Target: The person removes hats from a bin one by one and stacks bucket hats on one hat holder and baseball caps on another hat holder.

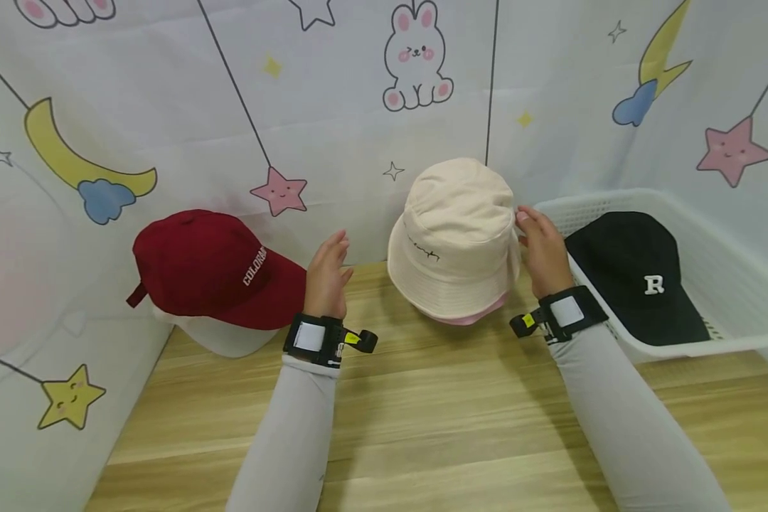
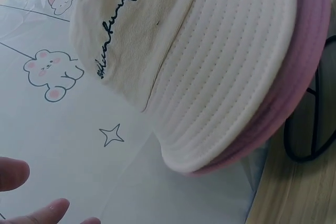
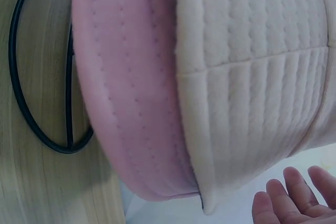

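A cream bucket hat (image 1: 457,206) with dark script sits over a pink hat (image 1: 470,318), whose brim shows below the cream one. In the wrist views the cream brim is stitched in rows, with the pink brim (image 3: 131,87) just under it. My right hand (image 1: 542,252) is at the cream hat's right side, fingers extended, fingertips close to its edge. To the left of the hats my left hand (image 1: 326,281) is raised, fingers loosely straight, holding nothing. It overlaps the brim tip of a red cap (image 1: 192,263) in the head view.
Under the red cap lies a white brim (image 1: 227,338). A white basket (image 1: 736,284) at the right holds a black cap (image 1: 627,277) with a letter R. Below the pink brim a black wire base (image 3: 69,103) rests on the wooden table (image 1: 422,427). A printed curtain (image 1: 345,107) hangs behind.
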`<state>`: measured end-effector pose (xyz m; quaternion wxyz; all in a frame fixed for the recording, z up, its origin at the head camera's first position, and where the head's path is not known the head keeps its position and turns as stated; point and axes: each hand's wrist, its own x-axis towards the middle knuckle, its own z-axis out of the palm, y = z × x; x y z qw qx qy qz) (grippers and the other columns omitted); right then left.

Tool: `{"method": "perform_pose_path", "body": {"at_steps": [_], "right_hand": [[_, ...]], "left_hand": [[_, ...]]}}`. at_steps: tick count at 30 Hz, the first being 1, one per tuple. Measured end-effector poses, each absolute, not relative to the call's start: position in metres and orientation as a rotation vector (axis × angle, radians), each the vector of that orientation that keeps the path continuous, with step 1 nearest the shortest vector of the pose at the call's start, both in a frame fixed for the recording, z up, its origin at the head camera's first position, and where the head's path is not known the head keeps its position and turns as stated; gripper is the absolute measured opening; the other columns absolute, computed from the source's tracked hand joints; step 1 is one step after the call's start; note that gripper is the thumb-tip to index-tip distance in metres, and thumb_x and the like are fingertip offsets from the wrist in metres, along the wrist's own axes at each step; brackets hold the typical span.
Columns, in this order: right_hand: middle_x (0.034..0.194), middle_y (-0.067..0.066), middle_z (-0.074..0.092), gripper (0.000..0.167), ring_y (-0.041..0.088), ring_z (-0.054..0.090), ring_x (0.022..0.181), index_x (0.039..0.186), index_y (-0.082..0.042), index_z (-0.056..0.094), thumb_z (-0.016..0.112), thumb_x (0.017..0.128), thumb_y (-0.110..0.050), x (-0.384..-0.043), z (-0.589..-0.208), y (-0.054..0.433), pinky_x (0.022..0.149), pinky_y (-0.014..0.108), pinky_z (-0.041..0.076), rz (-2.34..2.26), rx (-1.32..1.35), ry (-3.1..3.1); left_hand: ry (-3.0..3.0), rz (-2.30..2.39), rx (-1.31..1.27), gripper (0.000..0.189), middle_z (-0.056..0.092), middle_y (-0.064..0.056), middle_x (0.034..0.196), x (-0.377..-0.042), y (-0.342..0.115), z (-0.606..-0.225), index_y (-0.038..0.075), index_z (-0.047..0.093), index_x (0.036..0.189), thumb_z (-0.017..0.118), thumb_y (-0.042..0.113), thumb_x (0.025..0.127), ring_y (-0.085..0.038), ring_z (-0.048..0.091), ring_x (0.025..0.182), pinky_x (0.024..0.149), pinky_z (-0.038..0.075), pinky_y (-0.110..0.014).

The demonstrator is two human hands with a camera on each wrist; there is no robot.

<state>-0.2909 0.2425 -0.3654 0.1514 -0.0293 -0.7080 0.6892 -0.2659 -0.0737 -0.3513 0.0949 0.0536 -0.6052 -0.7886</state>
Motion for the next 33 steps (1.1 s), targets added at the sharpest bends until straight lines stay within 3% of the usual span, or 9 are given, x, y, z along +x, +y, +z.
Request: {"method": "perform_pose_path", "body": {"at_steps": [13,33], "right_hand": [[0.155,0.012,0.047,0.054,0.023,0.044,0.141,0.151,-0.009,0.045,0.044,0.107,-0.04,-0.286,-0.36,0.241,0.12,0.045,0.033,1.966,-0.044,-2.022],[0.155,0.011,0.048,0.053,0.025,0.047,0.134,0.151,-0.009,0.046,0.046,0.106,-0.039,-0.282,-0.351,0.241,0.116,0.044,0.036,1.93,0.011,-2.049]], "left_hand": [[-1.834,-2.322,0.138,0.041,0.048,-0.004,0.154,-0.258,-0.08,-0.349,0.015,0.055,0.144,0.053,0.024,0.104,-0.024,0.039,0.144,0.117,0.032,-0.051],[-2.109,-2.159,0.072,0.051,0.042,-0.004,0.159,-0.236,-0.091,-0.363,0.02,0.044,0.153,0.054,0.028,0.103,-0.02,0.036,0.148,0.123,0.028,-0.05]]}}
